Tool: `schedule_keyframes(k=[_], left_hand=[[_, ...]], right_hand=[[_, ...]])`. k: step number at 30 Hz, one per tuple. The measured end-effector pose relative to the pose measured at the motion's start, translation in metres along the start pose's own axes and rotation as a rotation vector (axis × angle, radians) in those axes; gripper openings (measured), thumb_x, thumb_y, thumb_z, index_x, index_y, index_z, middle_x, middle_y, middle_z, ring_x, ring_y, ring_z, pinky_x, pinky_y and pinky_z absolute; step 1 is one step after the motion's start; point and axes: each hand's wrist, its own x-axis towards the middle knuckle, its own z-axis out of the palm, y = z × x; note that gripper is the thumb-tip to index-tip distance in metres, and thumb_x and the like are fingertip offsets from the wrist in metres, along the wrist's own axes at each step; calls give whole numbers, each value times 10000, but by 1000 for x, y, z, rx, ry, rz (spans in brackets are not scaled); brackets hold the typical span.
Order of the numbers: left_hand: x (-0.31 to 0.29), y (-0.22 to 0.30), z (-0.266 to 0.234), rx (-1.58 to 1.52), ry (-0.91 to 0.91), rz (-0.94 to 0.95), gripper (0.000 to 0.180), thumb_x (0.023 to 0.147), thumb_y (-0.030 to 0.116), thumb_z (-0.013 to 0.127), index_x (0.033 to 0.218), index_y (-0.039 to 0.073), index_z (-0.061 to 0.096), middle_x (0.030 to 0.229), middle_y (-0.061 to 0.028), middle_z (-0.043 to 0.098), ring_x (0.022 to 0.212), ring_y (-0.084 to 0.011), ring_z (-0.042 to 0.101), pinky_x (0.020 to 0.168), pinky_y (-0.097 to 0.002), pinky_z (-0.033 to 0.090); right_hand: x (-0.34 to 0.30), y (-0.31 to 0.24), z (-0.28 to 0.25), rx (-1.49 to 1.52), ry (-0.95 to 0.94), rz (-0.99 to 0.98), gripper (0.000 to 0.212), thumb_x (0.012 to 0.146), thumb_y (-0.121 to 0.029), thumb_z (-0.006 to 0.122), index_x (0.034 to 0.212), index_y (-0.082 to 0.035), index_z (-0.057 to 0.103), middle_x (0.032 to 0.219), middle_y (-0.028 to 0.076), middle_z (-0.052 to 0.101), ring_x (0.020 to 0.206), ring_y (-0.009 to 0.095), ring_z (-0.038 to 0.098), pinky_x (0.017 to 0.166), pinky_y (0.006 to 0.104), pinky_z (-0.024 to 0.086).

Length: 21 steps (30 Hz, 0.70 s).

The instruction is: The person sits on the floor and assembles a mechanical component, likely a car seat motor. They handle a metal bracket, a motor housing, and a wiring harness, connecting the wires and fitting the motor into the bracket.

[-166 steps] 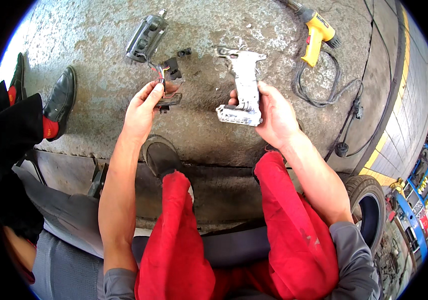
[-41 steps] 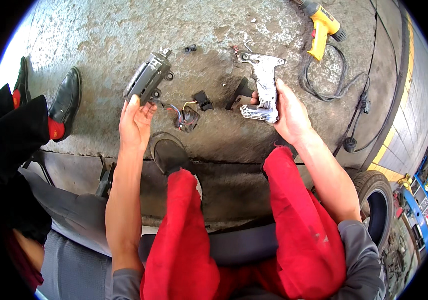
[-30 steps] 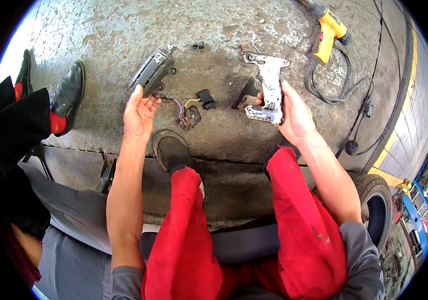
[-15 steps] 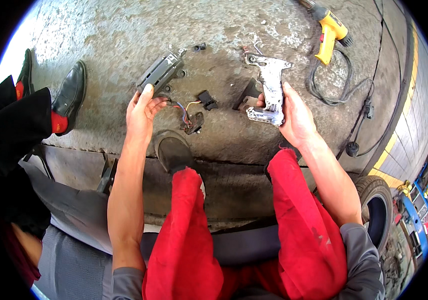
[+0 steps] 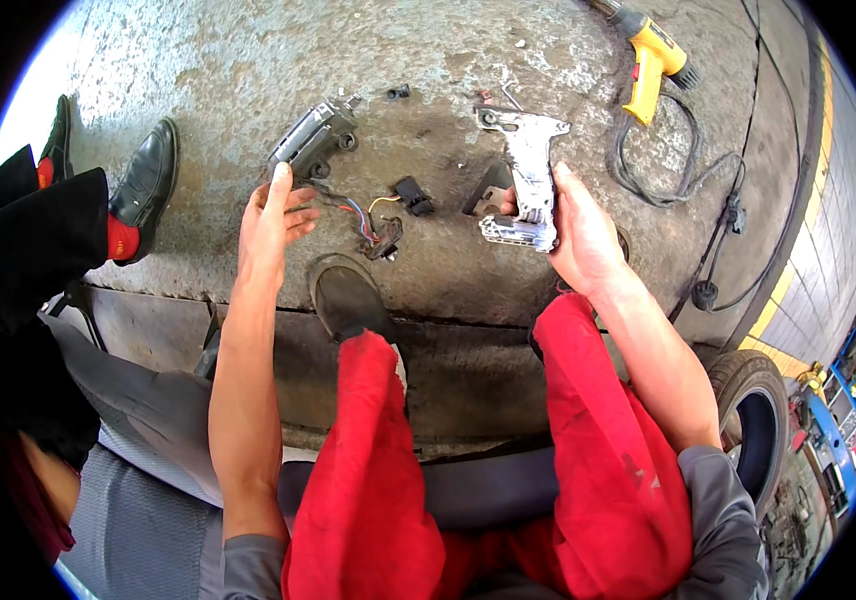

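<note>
My right hand grips a scuffed silver-white pistol-grip tool housing, thumb along its right side. Fingertips show beyond its handle, close to a dark angular piece; whether they touch that piece I cannot tell. At the left, my left hand has its fingers spread. Its thumb tip is by the lower end of a dark grey tool casing lying on the concrete; contact is unclear. Between the hands lie a black trigger switch-like part with coloured wires and a dark wired part.
A yellow heat gun and its looped cord lie at the far right. A small black part sits beyond the casing. Another person's black shoe is at the left. A tyre stands near my right elbow.
My left fingers have spread away from the grey casing, which has shifted slightly left and tilted. My right hand has moved a little left with the silver-white housing.
</note>
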Motion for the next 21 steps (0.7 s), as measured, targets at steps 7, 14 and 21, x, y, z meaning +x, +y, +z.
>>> schedule_keyframes(k=[7, 14, 21], left_hand=[[-44, -7, 20, 154, 122, 341, 349, 1098, 363, 584, 1182, 37, 674, 931, 4, 637, 807, -96, 575, 746, -272, 488], [-114, -11, 89, -52, -558, 231, 430, 1136, 324, 513, 1422, 20, 618, 1196, -59, 711, 1070, -138, 647, 984, -306, 494], [-129, -16, 73, -314, -799, -9, 594, 1107, 339, 551, 1550, -37, 424, 1504, -123, 557, 1340, -240, 578, 1123, -411, 466]], right_hand=[[-19, 6, 9, 41, -63, 47, 453, 1146, -355, 420, 1292, 27, 613, 1137, 170, 731, 1032, 248, 721, 956, 403, 581], [-38, 17, 33, 134, -244, 249, 414, 1131, -296, 457, 1323, 39, 608, 1184, 179, 723, 1081, 279, 711, 970, 417, 573], [-47, 45, 37, 193, -323, 484, 356, 1102, -284, 566, 1277, 18, 636, 1243, 107, 716, 1112, 200, 681, 963, 374, 541]])
